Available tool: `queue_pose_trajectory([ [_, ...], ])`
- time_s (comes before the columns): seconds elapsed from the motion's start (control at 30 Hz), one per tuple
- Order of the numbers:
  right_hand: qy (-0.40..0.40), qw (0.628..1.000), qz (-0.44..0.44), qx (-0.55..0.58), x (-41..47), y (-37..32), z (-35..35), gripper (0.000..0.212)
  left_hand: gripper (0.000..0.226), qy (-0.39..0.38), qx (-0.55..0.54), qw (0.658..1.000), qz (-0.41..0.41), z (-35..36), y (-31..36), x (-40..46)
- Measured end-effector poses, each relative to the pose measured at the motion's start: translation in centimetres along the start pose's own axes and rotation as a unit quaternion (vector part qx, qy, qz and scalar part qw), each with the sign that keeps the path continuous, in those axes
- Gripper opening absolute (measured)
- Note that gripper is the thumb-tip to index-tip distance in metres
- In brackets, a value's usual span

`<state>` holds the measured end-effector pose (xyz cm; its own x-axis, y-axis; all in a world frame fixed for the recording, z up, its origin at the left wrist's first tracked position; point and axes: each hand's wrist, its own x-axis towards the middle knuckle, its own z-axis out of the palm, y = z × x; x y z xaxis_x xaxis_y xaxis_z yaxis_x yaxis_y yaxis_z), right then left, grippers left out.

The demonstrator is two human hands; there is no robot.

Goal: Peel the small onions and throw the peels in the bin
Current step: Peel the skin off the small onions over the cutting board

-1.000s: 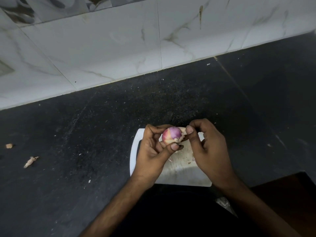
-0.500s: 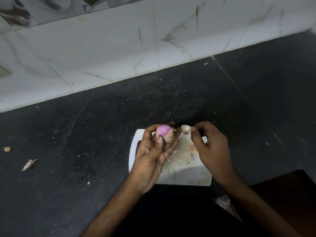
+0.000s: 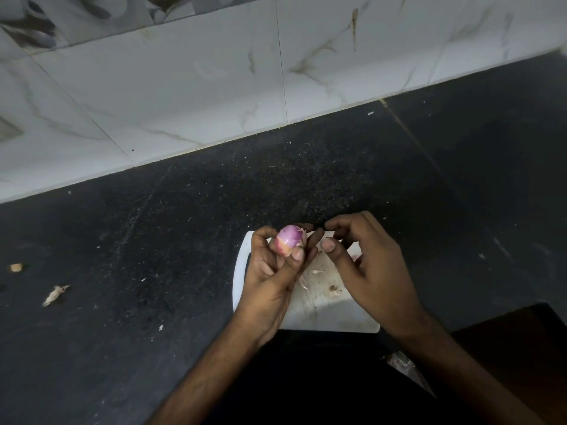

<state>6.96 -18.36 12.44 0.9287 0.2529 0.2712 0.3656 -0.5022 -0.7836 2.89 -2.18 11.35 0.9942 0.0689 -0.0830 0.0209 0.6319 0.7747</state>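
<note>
My left hand [image 3: 273,277] grips a small purple-pink onion [image 3: 290,240] between thumb and fingers, held up over the white cutting board [image 3: 337,317]. A bit of pale skin still clings to the onion's right side. My right hand [image 3: 374,271] hovers just right of the onion with its fingers curled. Its thumb and forefinger are slightly apart and I see nothing between them. Loose peel scraps [image 3: 319,273] lie on the board under my hands. No bin is in view.
The board lies near the front edge of a dark speckled counter [image 3: 153,240], which meets a tiled wall [image 3: 214,87] behind. Two peel bits [image 3: 55,294] lie far left on the counter. A small packet [image 3: 405,363] shows below my right wrist.
My right hand pulled a piece of skin off the onion, carried it to the right, and no longer holds it. My left hand turned the onion slightly.
</note>
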Motion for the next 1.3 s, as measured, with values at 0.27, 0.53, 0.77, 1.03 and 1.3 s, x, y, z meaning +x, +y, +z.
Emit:
queue_pose_trajectory([
  [0.27,-0.006,1.0,-0.005,0.024,-0.1,-0.8,1.7,0.032,0.047,-0.046,0.052,0.997,0.026,0.4,0.1,0.0],
  [0.53,0.004,0.997,-0.037,-0.061,-0.3,-0.7,2.0,0.024,0.049,-0.064,0.031,0.997,0.004,0.1,0.1,-0.2],
  [0.77,0.02,0.994,-0.016,-0.105,0.1,0.8,1.4,0.029,0.039,-0.061,-0.043,0.996,-0.053,-0.2,0.0,-0.3],
  [1.03,-0.026,0.983,0.031,-0.18,-0.1,2.4,0.9,0.022,0.03,0.028,-0.043,0.998,-0.034,-0.6,-0.2,0.3],
  [1.3,-0.093,0.986,0.059,-0.122,-1.0,1.9,1.7,0.02,0.037,0.051,0.044,0.997,-0.029,-1.0,-0.3,0.2],
])
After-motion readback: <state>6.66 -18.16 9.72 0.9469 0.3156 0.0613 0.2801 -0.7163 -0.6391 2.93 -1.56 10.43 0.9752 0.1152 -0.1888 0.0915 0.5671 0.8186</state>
